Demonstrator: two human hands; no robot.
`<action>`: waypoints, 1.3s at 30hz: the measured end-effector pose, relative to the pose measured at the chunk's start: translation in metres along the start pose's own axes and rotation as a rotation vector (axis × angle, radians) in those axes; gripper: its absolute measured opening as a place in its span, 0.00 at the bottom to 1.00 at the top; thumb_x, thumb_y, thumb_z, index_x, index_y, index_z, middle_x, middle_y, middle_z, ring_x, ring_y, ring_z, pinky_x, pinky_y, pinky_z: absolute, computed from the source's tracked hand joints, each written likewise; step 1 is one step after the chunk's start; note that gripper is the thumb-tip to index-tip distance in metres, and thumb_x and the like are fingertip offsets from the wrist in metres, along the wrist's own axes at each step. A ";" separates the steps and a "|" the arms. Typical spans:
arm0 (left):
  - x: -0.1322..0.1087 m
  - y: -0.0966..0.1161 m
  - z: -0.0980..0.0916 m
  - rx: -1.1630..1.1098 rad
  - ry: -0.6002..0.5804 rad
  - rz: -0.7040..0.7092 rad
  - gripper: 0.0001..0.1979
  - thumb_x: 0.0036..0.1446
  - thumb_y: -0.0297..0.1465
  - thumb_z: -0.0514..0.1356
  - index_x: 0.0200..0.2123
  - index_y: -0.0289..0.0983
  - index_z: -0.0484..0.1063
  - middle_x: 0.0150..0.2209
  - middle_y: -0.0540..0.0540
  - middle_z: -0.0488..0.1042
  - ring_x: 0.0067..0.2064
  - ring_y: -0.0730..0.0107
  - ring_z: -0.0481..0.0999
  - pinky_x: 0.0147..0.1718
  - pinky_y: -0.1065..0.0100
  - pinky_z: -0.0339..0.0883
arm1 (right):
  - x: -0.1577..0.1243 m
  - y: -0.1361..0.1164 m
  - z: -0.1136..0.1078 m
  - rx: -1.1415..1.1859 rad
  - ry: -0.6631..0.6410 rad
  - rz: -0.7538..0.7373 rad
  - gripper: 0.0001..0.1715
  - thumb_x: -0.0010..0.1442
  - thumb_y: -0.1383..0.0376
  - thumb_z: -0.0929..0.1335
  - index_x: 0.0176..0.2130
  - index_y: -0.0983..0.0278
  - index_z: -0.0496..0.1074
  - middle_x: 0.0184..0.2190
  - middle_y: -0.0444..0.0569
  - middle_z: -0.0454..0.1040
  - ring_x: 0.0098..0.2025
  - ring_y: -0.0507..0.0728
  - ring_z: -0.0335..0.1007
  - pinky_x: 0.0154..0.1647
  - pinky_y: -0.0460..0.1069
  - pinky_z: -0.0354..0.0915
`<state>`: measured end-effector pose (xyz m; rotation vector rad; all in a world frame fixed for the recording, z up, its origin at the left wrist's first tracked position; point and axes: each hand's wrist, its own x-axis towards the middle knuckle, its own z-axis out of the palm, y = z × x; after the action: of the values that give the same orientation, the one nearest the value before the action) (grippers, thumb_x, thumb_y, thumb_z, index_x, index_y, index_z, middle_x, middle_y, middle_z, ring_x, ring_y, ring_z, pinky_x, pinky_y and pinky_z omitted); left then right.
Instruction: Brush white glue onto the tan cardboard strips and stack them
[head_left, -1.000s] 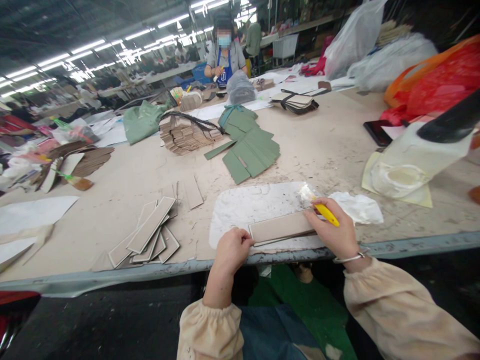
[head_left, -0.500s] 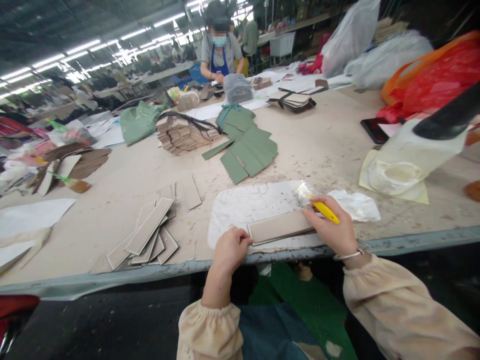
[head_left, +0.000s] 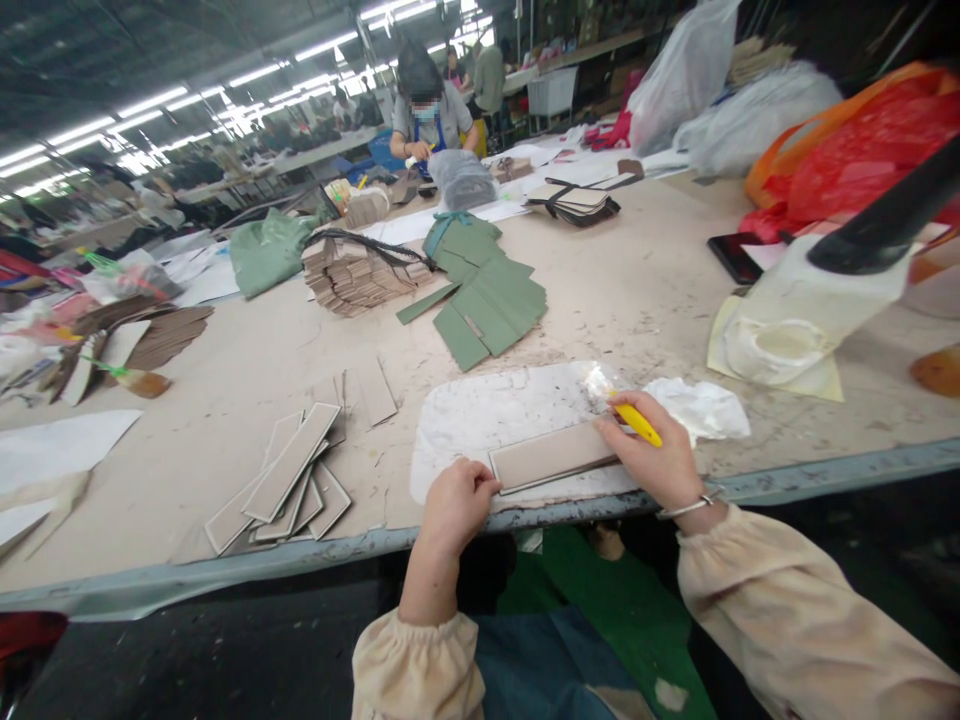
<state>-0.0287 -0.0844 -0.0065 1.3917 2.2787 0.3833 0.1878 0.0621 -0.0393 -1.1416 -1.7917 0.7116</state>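
A flat beige strip (head_left: 551,456) with a pale edge and dark outline lies on a white sheet (head_left: 457,420) near the table's front edge. My left hand (head_left: 459,505) is closed, thumb and finger pinching the strip's left corner. Wrapped round a yellow-handled tool (head_left: 637,424), my right hand (head_left: 661,455) also rests its fingertips at the strip's right end. A shiny white blob (head_left: 598,383) shows at the tool's far end; I cannot tell what kind of head it has. Crumpled white paper (head_left: 701,408) lies just beyond my right hand.
Similar outlined strips (head_left: 296,475) lie in a loose pile to the left. Green pieces (head_left: 495,310) and a tied beige bundle (head_left: 360,275) sit farther back. On the right stand a cut-open translucent jug (head_left: 795,320), a phone (head_left: 735,258) and a red bag (head_left: 862,150). Another person (head_left: 431,110) works across the table.
The view has shifted slightly, moving most things a little left. Both hands keep their hold on the strip and tool. The person across has bent the head lower.
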 end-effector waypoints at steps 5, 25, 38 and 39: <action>-0.002 0.004 -0.003 0.037 -0.002 0.010 0.06 0.55 0.31 0.57 0.28 0.38 0.73 0.32 0.47 0.73 0.36 0.68 0.71 0.35 0.69 0.58 | 0.000 0.002 0.000 -0.001 -0.004 -0.008 0.14 0.52 0.60 0.68 0.41 0.59 0.69 0.38 0.46 0.73 0.41 0.58 0.71 0.45 0.54 0.66; 0.001 0.005 0.002 0.026 0.020 -0.047 0.07 0.53 0.34 0.60 0.25 0.39 0.72 0.30 0.49 0.72 0.34 0.68 0.70 0.32 0.69 0.55 | 0.001 0.005 0.002 -0.044 -0.004 -0.041 0.13 0.52 0.62 0.67 0.40 0.59 0.69 0.39 0.46 0.73 0.40 0.58 0.71 0.44 0.54 0.66; 0.000 0.007 0.003 -0.028 0.076 -0.023 0.08 0.52 0.32 0.61 0.37 0.37 0.71 0.35 0.48 0.70 0.34 0.70 0.70 0.34 0.70 0.60 | 0.002 0.005 0.002 -0.088 0.017 -0.134 0.12 0.52 0.66 0.66 0.40 0.59 0.69 0.39 0.47 0.73 0.43 0.58 0.70 0.47 0.54 0.65; 0.000 0.007 0.003 -0.031 0.088 -0.001 0.14 0.52 0.32 0.61 0.43 0.37 0.70 0.38 0.47 0.69 0.35 0.70 0.70 0.35 0.69 0.61 | 0.002 0.004 0.002 -0.091 0.014 -0.137 0.12 0.52 0.66 0.66 0.40 0.59 0.69 0.39 0.47 0.73 0.43 0.58 0.70 0.47 0.54 0.65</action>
<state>-0.0213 -0.0814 -0.0060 1.3835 2.3334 0.4872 0.1877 0.0655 -0.0430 -1.0675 -1.8865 0.5452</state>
